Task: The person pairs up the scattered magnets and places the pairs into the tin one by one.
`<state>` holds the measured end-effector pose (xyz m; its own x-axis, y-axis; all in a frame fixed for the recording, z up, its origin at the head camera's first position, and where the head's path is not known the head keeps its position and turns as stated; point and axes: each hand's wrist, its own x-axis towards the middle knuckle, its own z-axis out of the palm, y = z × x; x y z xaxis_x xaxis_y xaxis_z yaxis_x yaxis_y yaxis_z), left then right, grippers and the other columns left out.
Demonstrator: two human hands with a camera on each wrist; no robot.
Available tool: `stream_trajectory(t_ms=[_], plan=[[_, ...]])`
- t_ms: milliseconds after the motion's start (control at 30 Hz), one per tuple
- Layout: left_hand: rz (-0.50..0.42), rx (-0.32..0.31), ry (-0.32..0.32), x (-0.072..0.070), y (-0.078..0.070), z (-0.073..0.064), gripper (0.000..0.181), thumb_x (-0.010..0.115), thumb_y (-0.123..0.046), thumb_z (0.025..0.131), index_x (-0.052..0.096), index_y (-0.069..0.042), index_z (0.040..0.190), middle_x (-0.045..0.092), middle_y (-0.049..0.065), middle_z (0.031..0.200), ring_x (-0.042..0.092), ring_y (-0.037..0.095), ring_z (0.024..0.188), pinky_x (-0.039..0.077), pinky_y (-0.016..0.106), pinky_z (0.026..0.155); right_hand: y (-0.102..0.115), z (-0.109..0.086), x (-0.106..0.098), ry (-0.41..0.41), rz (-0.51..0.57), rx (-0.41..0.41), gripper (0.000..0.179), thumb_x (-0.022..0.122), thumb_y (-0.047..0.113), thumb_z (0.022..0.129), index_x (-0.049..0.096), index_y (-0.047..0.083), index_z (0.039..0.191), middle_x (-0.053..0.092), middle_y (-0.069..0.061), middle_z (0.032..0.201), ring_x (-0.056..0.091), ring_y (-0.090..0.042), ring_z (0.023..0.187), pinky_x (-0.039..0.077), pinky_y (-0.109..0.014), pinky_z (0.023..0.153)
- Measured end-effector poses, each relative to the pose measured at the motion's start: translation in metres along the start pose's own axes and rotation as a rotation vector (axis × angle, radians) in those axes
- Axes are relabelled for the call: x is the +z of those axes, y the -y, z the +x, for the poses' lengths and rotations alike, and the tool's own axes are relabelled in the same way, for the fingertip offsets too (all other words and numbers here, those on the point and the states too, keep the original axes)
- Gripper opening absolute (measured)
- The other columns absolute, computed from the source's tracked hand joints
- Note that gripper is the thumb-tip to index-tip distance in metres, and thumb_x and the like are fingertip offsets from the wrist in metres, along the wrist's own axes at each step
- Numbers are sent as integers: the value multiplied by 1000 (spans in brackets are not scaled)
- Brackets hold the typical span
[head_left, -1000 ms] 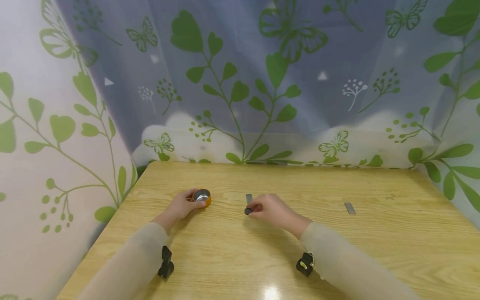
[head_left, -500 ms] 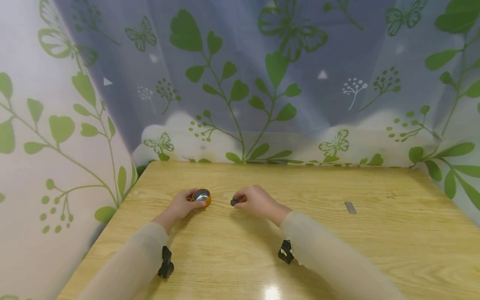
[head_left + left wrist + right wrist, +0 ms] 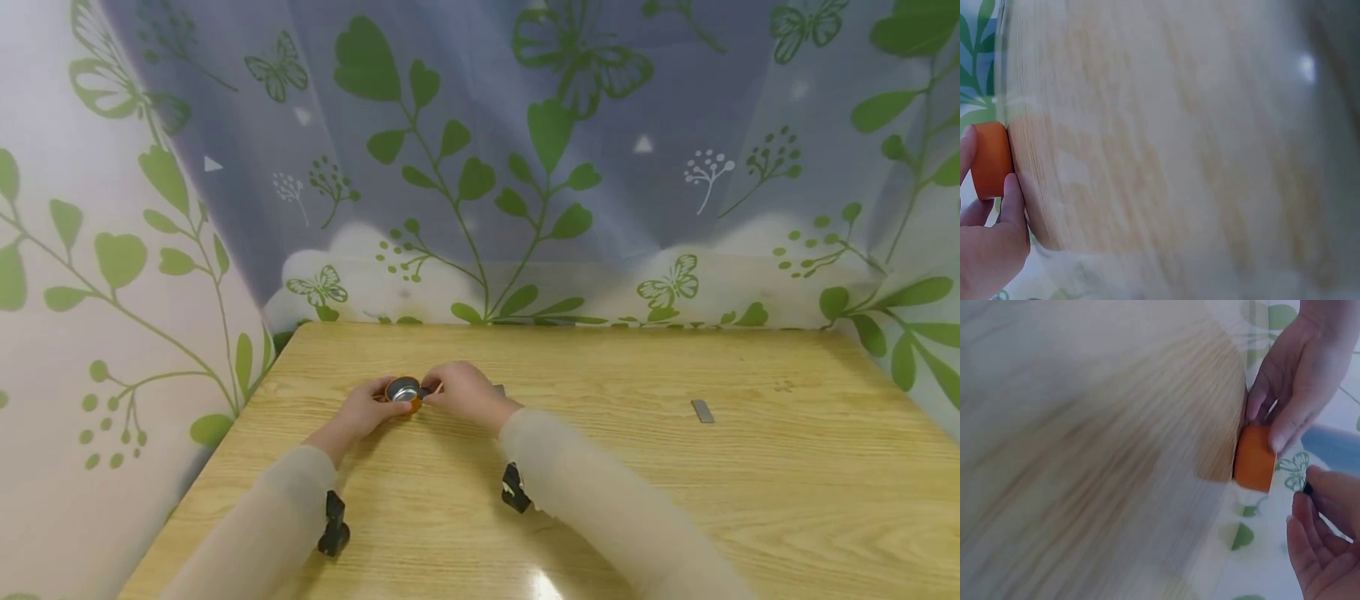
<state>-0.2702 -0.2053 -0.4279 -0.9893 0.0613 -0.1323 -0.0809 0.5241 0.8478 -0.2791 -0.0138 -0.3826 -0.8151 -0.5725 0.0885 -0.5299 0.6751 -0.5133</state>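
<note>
A small orange cup (image 3: 403, 393) with a shiny metal inside stands upright on the table, its opening facing up. My left hand (image 3: 365, 415) grips it from the left, thumb along the near side. In the left wrist view, fingers hold both sides of the orange wall (image 3: 992, 159). My right hand (image 3: 467, 392) pinches a small black piece (image 3: 425, 392) right at the cup's right rim. From the right wrist view, that black piece (image 3: 1307, 487) shows between thumb and index finger, mostly covered by them, and level with the cup's upper edge.
On the wooden table (image 3: 600, 467), a flat grey strip (image 3: 702, 411) lies to the right. Another grey piece (image 3: 499, 389) peeks out behind my right wrist. A patterned curtain (image 3: 480, 167) hangs along the table's back edge and left side.
My right hand has carried the black piece leftward, from mid-table to the cup's rim. The grey piece behind it was covered and now partly shows. My left hand and the cup have stayed put.
</note>
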Motion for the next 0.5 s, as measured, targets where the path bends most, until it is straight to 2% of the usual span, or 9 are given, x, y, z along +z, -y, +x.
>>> stream_trajectory(t_ms=[233,333,500], plan=[[25,36,21,-2,3,2,62,68,-27,86,44,1,136,45,24,134,46,38,118,39,46,96,10,20,17,-33,-54,76,22,68,20,86,70,9,105,67,-1,101,61,-15,94,47,-27,81],[29,42,7,-1,5,3,60,68,-24,87,45,1,135,46,25,133,47,37,117,40,44,95,15,24,22,-41,-65,116,23,67,21,87,69,10,107,67,-2,105,60,-17,99,48,-30,83],[20,35,-2,-2,7,4,54,67,-19,87,47,1,134,49,24,130,49,34,115,42,41,93,20,28,26,-50,-95,139,22,67,21,87,69,11,107,66,-2,106,60,-18,99,48,-32,83]])
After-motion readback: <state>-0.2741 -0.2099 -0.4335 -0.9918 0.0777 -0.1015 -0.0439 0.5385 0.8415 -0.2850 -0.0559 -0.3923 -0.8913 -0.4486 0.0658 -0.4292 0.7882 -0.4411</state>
